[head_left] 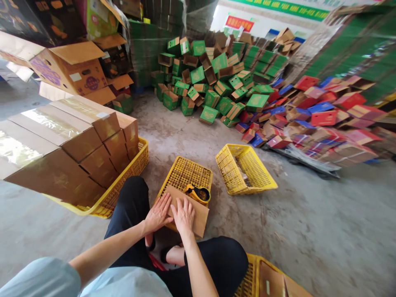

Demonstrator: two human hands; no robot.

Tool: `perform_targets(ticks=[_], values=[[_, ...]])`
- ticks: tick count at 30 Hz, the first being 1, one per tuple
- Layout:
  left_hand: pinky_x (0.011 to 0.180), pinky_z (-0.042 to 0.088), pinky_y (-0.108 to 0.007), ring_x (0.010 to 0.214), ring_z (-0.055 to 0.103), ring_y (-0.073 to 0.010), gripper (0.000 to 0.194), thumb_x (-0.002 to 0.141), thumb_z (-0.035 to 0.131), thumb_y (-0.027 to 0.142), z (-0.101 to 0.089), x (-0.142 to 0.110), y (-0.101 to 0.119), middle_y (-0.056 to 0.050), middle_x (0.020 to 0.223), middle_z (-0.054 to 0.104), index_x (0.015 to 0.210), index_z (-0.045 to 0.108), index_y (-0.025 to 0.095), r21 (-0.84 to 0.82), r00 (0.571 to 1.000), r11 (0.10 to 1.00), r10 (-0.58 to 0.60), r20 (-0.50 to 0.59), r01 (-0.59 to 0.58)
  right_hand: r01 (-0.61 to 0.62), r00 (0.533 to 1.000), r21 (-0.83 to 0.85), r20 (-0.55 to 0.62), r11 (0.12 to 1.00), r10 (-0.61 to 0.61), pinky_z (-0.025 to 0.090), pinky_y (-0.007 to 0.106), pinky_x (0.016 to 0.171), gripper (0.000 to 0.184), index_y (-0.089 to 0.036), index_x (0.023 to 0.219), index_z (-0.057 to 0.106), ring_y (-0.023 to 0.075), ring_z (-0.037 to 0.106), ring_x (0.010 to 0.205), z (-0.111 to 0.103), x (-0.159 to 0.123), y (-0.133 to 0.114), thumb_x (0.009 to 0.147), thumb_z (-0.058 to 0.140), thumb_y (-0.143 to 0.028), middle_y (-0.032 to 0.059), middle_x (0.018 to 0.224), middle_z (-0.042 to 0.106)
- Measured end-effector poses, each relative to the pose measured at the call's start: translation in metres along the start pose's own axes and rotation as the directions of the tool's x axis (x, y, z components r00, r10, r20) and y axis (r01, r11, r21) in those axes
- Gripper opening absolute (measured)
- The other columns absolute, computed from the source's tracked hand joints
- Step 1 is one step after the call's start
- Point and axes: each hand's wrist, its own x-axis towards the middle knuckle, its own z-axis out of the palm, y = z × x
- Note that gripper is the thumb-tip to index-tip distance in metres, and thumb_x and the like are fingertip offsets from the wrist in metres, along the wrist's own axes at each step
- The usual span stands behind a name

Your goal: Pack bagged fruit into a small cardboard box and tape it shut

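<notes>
Between my knees a flat brown piece of cardboard (pixel 199 216) lies across a yellow plastic crate (pixel 187 171), which has a grid-like top. My left hand (pixel 158 213) rests flat near the cardboard's left end, fingers stretched out. On the middle of the cardboard lies my right hand (pixel 184 214), palm down with its fingers spread. Neither hand grips anything. Just beyond the cardboard, a yellow and black tape dispenser (pixel 198 192) sits on the crate.
At my left, a yellow crate (pixel 108 202) holds several taped cartons (pixel 83 136). A tilted yellow basket (pixel 256 165) stands ahead right; another crate (pixel 247 276) with cardboard is by my right knee. Heaps of green boxes (pixel 207 113) and red and blue boxes (pixel 323 117) lie beyond.
</notes>
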Motion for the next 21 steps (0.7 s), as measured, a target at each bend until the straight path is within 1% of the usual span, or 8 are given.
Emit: perform_targets(ticks=[3,5,7,9,12,16,18,21], values=[[0.124,0.029,-0.049,0.156,0.026,-0.0356,0.095,0.098,0.037,0.075,-0.001,0.0,0.001,-0.022,0.167,0.029,0.164,0.025,0.007,0.015,1.0,1.0,0.003,-0.003,-0.002,0.028,0.999,0.018,-0.023,0.999,-0.027,0.035,0.059,0.114,0.056,-0.023,0.148,0.056,0.0373,0.042,0.144,0.005,-0.002,-0.001,0.106,0.035,-0.053,0.0155,0.161,0.045],[0.124,0.028,-0.05,0.156,0.027,-0.0353,0.092,0.099,0.036,0.073,-0.002,0.0,0.002,-0.021,0.166,0.03,0.164,0.026,0.008,0.022,1.0,1.0,-0.004,-0.012,0.004,0.073,0.996,0.017,-0.045,0.997,-0.072,0.03,0.059,0.118,0.059,-0.023,0.155,0.048,0.0354,0.035,0.15,0.012,-0.013,0.003,0.107,0.032,-0.054,0.0132,0.165,0.039],[0.125,0.026,-0.051,0.156,0.027,-0.0346,0.088,0.101,0.035,0.07,-0.003,-0.002,0.003,-0.021,0.167,0.03,0.164,0.024,0.01,0.031,1.0,0.999,-0.011,-0.017,0.012,0.088,0.995,0.009,-0.056,0.996,-0.088,0.028,0.059,0.12,0.062,-0.025,0.16,0.039,0.0332,0.033,0.153,0.018,-0.028,0.01,0.107,0.029,-0.056,0.0114,0.166,0.036],[0.126,0.024,-0.052,0.155,0.028,-0.0339,0.088,0.101,0.034,0.07,-0.004,-0.004,0.003,-0.02,0.167,0.03,0.165,0.021,0.011,0.038,1.0,0.999,-0.013,-0.014,0.014,0.04,0.997,0.0,-0.062,0.999,-0.04,0.028,0.059,0.121,0.065,-0.024,0.162,0.034,0.032,0.034,0.153,0.022,-0.046,0.022,0.107,0.026,-0.058,0.0117,0.166,0.036],[0.126,0.023,-0.053,0.155,0.03,-0.033,0.09,0.101,0.035,0.071,-0.004,-0.006,0.002,-0.018,0.167,0.03,0.166,0.015,0.013,0.031,1.0,0.999,-0.009,-0.004,0.009,-0.101,0.993,-0.02,-0.07,0.995,0.1,0.029,0.061,0.12,0.071,-0.02,0.162,0.033,0.0326,0.036,0.152,0.024,-0.068,0.047,0.106,0.019,-0.061,0.0147,0.164,0.037],[0.125,0.025,-0.055,0.155,0.029,-0.034,0.09,0.1,0.038,0.07,-0.001,-0.005,0.001,-0.018,0.167,0.03,0.167,0.014,0.014,0.011,1.0,1.0,-0.018,-0.004,0.018,-0.239,0.968,-0.021,-0.083,0.971,0.237,0.034,0.058,0.119,0.08,-0.013,0.162,0.031,0.034,0.034,0.153,0.025,-0.084,0.077,0.104,0.012,-0.065,0.0167,0.165,0.035],[0.125,0.025,-0.056,0.155,0.028,-0.0351,0.089,0.1,0.038,0.07,0.002,-0.004,0.003,-0.019,0.167,0.03,0.166,0.017,0.013,0.008,1.0,1.0,-0.029,-0.01,0.029,-0.27,0.958,-0.009,-0.105,0.963,0.268,0.035,0.057,0.119,0.084,-0.008,0.162,0.03,0.0356,0.033,0.153,0.029,-0.085,0.081,0.103,0.012,-0.066,0.0189,0.165,0.033],[0.124,0.027,-0.057,0.155,0.027,-0.0382,0.088,0.099,0.041,0.071,0.006,-0.001,0.011,-0.022,0.167,0.028,0.164,0.026,0.014,0.016,0.998,0.998,-0.055,-0.025,0.056,-0.306,0.942,0.014,-0.143,0.952,0.305,0.036,0.058,0.117,0.09,-0.001,0.161,0.029,0.039,0.031,0.153,0.036,-0.083,0.076,0.102,0.013,-0.068,0.0243,0.165,0.029]])
